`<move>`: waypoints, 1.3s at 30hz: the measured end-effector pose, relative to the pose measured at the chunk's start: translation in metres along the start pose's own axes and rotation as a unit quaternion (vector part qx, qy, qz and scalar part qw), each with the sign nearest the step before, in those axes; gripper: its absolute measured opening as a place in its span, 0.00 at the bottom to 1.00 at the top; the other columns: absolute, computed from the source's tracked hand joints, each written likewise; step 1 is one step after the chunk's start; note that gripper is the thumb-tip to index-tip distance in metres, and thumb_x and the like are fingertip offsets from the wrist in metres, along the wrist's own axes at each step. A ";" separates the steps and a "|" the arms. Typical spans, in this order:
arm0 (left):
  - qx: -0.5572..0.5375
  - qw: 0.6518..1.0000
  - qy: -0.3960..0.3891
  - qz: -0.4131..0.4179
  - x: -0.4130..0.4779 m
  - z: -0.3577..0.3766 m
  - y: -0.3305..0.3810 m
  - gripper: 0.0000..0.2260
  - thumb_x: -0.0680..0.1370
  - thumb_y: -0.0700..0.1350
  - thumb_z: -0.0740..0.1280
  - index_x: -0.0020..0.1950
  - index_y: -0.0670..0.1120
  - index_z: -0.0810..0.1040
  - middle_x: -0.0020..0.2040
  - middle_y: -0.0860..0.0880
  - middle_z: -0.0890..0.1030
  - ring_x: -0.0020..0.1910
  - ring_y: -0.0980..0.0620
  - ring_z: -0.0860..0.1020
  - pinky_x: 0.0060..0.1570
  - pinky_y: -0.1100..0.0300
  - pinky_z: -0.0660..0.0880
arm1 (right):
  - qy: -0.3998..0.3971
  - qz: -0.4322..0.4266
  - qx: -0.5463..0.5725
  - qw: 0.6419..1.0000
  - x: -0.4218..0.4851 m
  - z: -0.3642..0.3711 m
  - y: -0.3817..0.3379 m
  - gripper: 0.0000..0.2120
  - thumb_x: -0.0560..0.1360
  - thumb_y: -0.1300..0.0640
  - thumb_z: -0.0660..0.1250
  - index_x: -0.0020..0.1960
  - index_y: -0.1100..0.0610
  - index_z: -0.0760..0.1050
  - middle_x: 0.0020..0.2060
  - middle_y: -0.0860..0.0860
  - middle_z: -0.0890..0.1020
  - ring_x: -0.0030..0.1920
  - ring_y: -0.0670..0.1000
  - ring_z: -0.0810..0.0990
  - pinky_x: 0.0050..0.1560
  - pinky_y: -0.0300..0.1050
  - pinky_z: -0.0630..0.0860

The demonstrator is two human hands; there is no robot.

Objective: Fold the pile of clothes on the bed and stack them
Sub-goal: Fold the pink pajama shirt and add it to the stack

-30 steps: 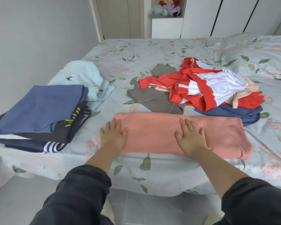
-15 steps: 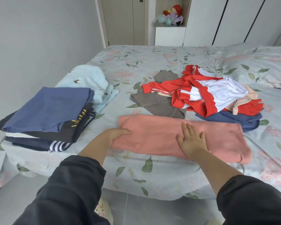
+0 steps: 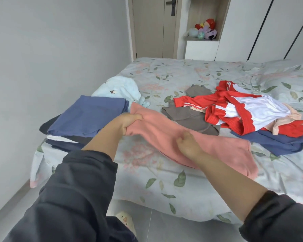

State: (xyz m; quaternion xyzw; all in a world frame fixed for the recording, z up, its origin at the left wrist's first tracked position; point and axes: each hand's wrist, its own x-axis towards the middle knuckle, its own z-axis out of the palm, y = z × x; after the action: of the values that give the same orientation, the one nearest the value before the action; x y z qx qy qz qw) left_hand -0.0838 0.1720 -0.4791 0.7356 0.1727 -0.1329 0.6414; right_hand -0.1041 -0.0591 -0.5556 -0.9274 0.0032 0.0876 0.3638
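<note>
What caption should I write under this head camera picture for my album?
Left hand and right hand grip a pink garment on the bed, between a folded stack and an unfolded pile.

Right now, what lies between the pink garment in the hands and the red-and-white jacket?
In the head view, a grey-brown garment lies spread between the pink garment and the red-and-white jacket, its far edge tucked under the jacket.

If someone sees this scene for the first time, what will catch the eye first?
The pink garment at the near edge of the bed: the left hand grips its left end, held off the sheet, and the right hand holds its middle. Behind it to the right lies a bright red and white heap of unfolded clothes; to the left stands the folded stack, blue on top.
</note>
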 end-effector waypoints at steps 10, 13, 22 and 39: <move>0.070 0.994 0.011 0.079 -0.032 0.062 0.025 0.13 0.74 0.42 0.67 0.58 0.41 0.76 0.53 0.42 0.80 0.47 0.46 0.80 0.42 0.55 0.80 | -0.106 0.092 0.470 0.872 -0.006 -0.015 0.015 0.17 0.83 0.51 0.53 0.65 0.58 0.71 0.70 0.54 0.69 0.63 0.51 0.73 0.67 0.44 0.63; 0.157 0.978 0.002 0.139 -0.030 0.120 0.037 0.14 0.73 0.44 0.67 0.57 0.42 0.76 0.51 0.43 0.79 0.49 0.47 0.79 0.42 0.57 0.76 | -0.098 0.130 0.591 0.790 -0.014 -0.061 0.051 0.26 0.82 0.44 0.48 0.73 0.59 0.62 0.70 0.55 0.69 0.69 0.56 0.69 0.66 0.50 0.63; 0.368 0.903 -0.213 0.061 -0.017 0.236 -0.031 0.16 0.80 0.42 0.60 0.67 0.40 0.72 0.60 0.41 0.78 0.53 0.43 0.79 0.57 0.47 0.78 | -0.024 0.222 0.636 0.738 -0.047 -0.110 0.152 0.26 0.78 0.38 0.53 0.52 0.61 0.75 0.41 0.56 0.82 0.37 0.53 0.81 0.42 0.47 0.73; 0.582 0.722 -0.111 0.357 0.011 0.202 -0.054 0.23 0.83 0.56 0.48 0.78 0.57 0.49 0.79 0.57 0.44 0.77 0.53 0.40 0.73 0.45 0.40 | 0.204 0.116 0.245 0.941 -0.009 -0.122 0.131 0.09 0.73 0.67 0.65 0.51 0.66 0.79 0.44 0.60 0.80 0.43 0.53 0.76 0.46 0.46 0.75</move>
State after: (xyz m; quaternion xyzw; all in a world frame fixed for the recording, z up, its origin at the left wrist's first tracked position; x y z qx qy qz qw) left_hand -0.0912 -0.0203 -0.5604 0.9515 -0.2862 -0.0490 0.1014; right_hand -0.1027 -0.2387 -0.5547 -0.8004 0.2065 -0.0655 0.5589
